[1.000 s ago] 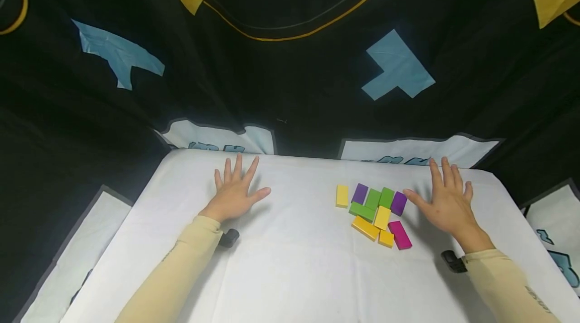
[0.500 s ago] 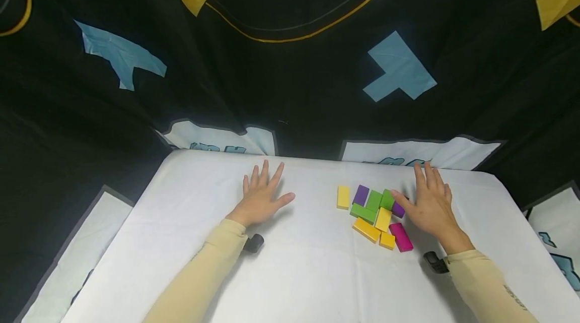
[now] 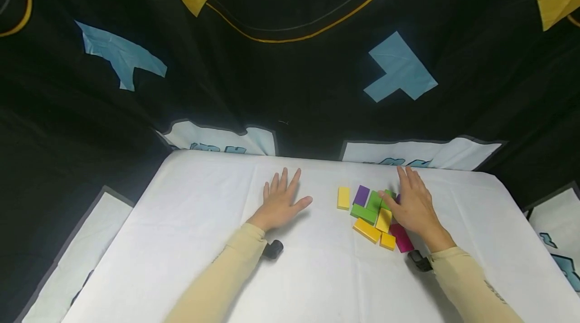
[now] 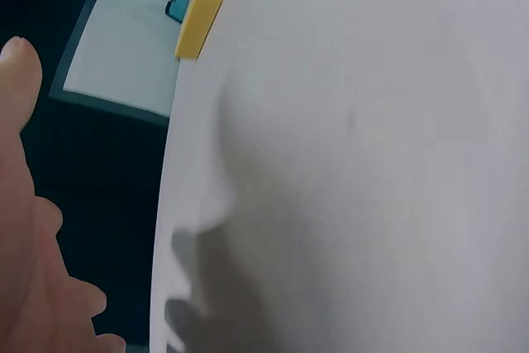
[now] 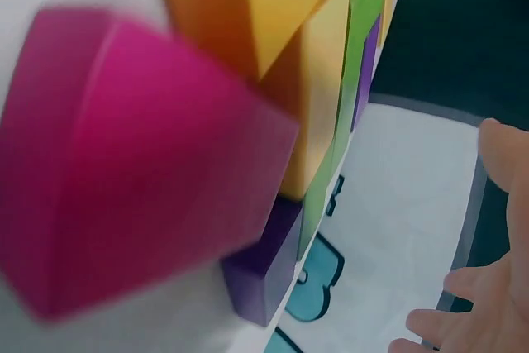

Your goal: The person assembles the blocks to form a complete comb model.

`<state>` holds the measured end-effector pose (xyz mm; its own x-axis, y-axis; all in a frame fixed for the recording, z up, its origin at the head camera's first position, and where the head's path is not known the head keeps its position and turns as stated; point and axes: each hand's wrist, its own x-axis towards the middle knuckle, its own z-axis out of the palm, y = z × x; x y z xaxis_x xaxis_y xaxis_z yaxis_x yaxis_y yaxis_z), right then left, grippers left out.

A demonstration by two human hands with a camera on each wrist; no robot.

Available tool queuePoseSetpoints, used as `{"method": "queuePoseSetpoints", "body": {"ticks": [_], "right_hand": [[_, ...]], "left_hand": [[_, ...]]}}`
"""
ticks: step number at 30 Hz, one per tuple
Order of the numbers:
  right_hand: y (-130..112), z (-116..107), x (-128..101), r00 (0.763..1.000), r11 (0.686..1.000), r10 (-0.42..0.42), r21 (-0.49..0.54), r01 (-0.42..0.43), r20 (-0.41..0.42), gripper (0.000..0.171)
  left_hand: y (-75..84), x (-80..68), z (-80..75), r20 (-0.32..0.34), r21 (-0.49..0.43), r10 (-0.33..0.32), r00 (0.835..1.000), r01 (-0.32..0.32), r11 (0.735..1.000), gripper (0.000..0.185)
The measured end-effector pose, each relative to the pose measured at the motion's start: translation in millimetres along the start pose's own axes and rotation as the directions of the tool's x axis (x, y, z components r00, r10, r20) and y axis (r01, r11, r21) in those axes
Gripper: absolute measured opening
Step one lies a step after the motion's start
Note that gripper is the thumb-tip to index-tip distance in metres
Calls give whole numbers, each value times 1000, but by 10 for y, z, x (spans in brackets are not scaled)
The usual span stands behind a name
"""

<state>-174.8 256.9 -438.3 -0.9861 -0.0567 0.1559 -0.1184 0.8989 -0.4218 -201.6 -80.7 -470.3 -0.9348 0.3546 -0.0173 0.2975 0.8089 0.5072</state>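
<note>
My right hand [image 3: 413,207], fingers extended, hovers over the right side of a loose cluster of coloured blocks and holds nothing. It partly covers a purple block [image 5: 263,266], a green block and a magenta block [image 3: 401,237]. To the left of it lie green blocks [image 3: 364,213], yellow blocks [image 3: 383,220], orange-yellow blocks [image 3: 366,230] and another purple block [image 3: 361,195]. A single yellow block [image 3: 343,198] sits at the cluster's left end. My left hand [image 3: 277,207], fingers spread and holding nothing, is above the cloth, left of that yellow block.
A white cloth covers the table [image 3: 181,242]. Behind it hangs a black curtain [image 3: 281,91] with blue and yellow patches. A dark wrist device [image 3: 419,261] on the right sleeve overlaps the cloth close to the magenta block; another [image 3: 273,250] is on the left sleeve.
Both hands have moved inward: the left hand to the right toward the blocks, the right hand to the left until it overlaps the cluster. The blocks have stayed in place.
</note>
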Motion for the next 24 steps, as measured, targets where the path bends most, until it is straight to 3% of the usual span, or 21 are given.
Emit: {"method": "queuePoseSetpoints", "body": {"ticks": [13, 24], "right_hand": [[-218, 105, 93, 993, 999, 46, 13, -47, 112, 81], [-370, 215, 161, 984, 996, 73, -60, -64, 162, 75]], "left_hand": [[301, 99, 205, 2, -41, 40, 999, -40, 998, 83], [500, 188, 394, 4, -64, 39, 999, -39, 997, 78]]}}
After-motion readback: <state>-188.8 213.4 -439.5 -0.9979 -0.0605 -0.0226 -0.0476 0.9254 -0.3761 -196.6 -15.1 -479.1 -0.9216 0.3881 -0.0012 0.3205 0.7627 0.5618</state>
